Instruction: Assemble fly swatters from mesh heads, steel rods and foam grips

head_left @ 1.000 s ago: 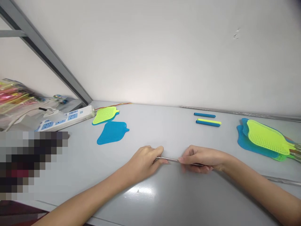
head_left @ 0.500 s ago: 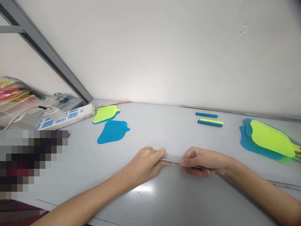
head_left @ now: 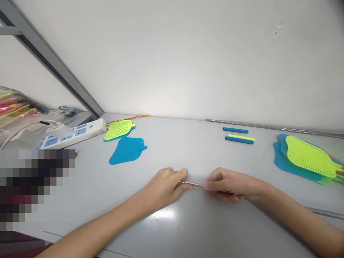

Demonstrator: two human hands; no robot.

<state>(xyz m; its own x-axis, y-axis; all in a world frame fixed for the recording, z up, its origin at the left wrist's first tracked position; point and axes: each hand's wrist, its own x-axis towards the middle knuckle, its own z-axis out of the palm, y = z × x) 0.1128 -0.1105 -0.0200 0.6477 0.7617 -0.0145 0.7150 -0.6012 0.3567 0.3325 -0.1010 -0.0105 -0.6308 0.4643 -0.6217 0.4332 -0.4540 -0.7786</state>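
Observation:
A thin shiny metal rod [head_left: 195, 184] runs between my two hands, just above the grey table [head_left: 185, 229]. My left hand [head_left: 169, 184] is closed around its left end, and the fingers hide that tip. My right hand [head_left: 225, 184] pinches the rod a short way to the right, the thumb lying along it. Beyond the right forearm a metal length [head_left: 326, 213] shows; whether it belongs to the same rod I cannot tell. Left of the hands lies a blue perforated fly swatter head [head_left: 128, 151], with a yellow-green swatter head [head_left: 119, 129] behind it, overlapping another blue one.
Two blue tubes [head_left: 235, 130] and a yellow tube [head_left: 243, 137] lie at the back right. Stacked swatter heads [head_left: 309, 156] rest at the right. Metal rods [head_left: 279, 129] line the wall. A power strip [head_left: 80, 133] and bagged items [head_left: 18, 104] are at the left.
The view has shifted very slightly, so most things sit a little further left. Both hands keep their hold on the rod, with almost the same gap between them.

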